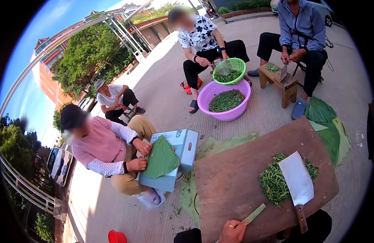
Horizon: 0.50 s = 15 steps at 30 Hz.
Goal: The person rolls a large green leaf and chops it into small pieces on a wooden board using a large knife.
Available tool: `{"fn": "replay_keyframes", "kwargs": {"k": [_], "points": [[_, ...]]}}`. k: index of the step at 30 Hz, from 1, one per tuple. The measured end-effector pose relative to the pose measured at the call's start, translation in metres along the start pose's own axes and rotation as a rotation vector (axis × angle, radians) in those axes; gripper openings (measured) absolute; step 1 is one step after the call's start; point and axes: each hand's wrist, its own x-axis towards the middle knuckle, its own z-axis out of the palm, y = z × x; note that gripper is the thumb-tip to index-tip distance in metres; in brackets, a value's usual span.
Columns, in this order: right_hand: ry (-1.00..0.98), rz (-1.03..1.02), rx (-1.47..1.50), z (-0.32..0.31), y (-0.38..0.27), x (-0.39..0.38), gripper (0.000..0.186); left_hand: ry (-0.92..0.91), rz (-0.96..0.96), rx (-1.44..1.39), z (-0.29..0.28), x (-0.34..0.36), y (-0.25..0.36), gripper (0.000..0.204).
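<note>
At the near edge of the brown wooden board [235, 178], my left hand [232, 232] is closed around a rolled-up green leaf [255, 212], which points up and to the right over the wood. A ring shows on one finger. My right hand is out of view. A broad cleaver [297, 178] lies on the board's right side, its blade on a pile of shredded green leaves [274, 184]. Its wooden handle [301, 218] points toward me, over the board's near edge.
Large green leaves [328, 129] lie beyond the board's right corner. Ahead, a person sieves shreds above a purple basin [223, 115]; another holds a blade at a wooden stool [280, 83]. On the left, someone handles a leaf [162, 158] on a box [189, 148]. A red bucket [117, 237] stands near.
</note>
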Motion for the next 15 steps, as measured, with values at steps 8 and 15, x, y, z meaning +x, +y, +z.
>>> {"fn": "replay_keyframes", "kwargs": {"k": [8,15], "points": [[-0.016,0.020,0.071,-0.023,0.014,0.000,0.026,0.044,0.013,-0.096,0.037,0.000,0.021,0.012],[0.092,0.022,0.045,-0.007,-0.001,-0.009,0.026,0.067,0.108,0.041,-0.002,0.008,0.000,0.015]]}}
